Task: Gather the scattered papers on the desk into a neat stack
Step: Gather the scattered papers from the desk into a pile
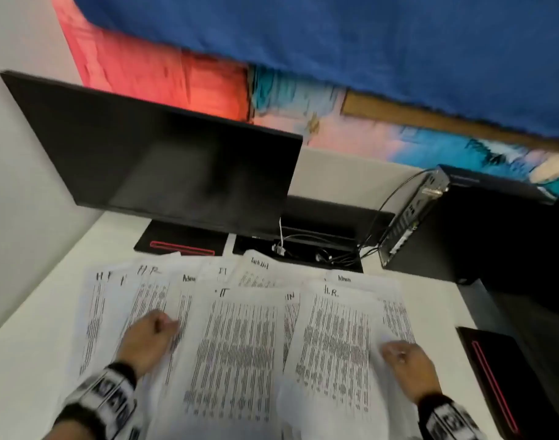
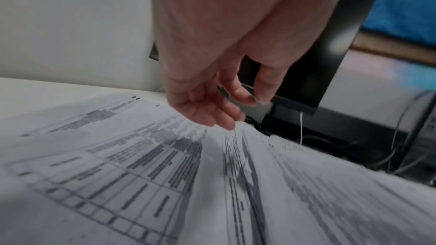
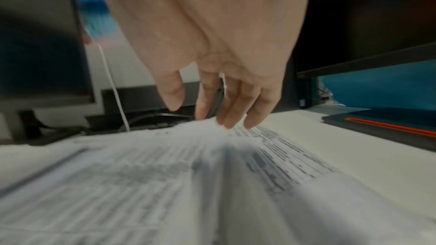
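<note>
left hand (image 1: 151, 338) grip spread on papers (image 1: 236, 344) | right hand (image 1: 405, 360) grip spread, fingertips down

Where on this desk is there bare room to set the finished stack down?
Bare desk shows left of the papers, toward the wall, and a narrower strip lies between the papers' right edge and the dark pad. The middle is crowded with overlapping sheets under the left hand and the right hand; behind them sit the monitor and cables.
</note>
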`<action>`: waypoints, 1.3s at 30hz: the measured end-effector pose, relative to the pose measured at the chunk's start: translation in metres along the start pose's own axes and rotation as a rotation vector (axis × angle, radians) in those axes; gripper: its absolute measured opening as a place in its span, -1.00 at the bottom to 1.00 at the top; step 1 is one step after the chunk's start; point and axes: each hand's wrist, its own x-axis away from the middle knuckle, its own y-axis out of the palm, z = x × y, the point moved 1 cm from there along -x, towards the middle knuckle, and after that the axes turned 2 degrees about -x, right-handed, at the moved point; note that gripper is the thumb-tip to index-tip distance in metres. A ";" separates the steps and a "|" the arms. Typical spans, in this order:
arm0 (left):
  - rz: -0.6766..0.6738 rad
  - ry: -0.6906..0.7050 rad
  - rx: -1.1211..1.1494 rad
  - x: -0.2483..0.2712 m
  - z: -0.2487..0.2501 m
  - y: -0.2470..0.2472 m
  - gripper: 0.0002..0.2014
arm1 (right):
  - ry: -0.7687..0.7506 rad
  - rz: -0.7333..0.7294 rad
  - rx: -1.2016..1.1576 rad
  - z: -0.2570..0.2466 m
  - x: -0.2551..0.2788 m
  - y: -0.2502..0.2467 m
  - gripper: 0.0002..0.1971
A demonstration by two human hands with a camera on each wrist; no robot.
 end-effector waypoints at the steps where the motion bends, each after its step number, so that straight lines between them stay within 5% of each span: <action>1: -0.008 -0.043 -0.029 -0.005 0.003 0.010 -0.77 | 0.056 0.034 -0.003 0.008 -0.012 -0.002 -0.74; 4: -0.045 -0.122 -0.135 -0.011 0.014 0.033 -0.57 | 0.318 0.071 0.116 0.018 -0.024 -0.009 -0.31; 8: -0.017 -0.223 -0.218 -0.008 0.013 0.062 -0.19 | 0.379 0.029 0.086 0.033 -0.037 -0.002 -0.09; 15: 0.012 -0.338 -0.062 -0.004 0.025 0.090 0.03 | 0.301 -0.121 -0.255 0.027 -0.053 0.015 -0.45; 18: -0.049 -0.352 -0.053 0.001 0.040 0.096 -0.08 | 0.297 -0.189 -0.387 0.024 -0.056 0.029 -0.54; 23: -0.119 -0.294 -0.088 -0.006 0.042 0.095 -0.60 | 0.240 -0.201 -0.496 0.014 -0.046 0.031 -0.62; 33: -0.074 -0.290 -0.021 -0.019 0.029 0.081 -0.67 | -0.197 0.145 -0.464 -0.066 -0.025 -0.093 -0.67; 37: -0.096 -0.266 0.003 -0.019 0.041 0.092 -0.72 | -0.282 0.274 -0.550 -0.087 -0.022 -0.137 -0.87; 39: -0.102 -0.261 0.007 -0.018 0.048 0.097 -0.76 | -0.279 0.342 -0.608 -0.093 -0.017 -0.149 -0.72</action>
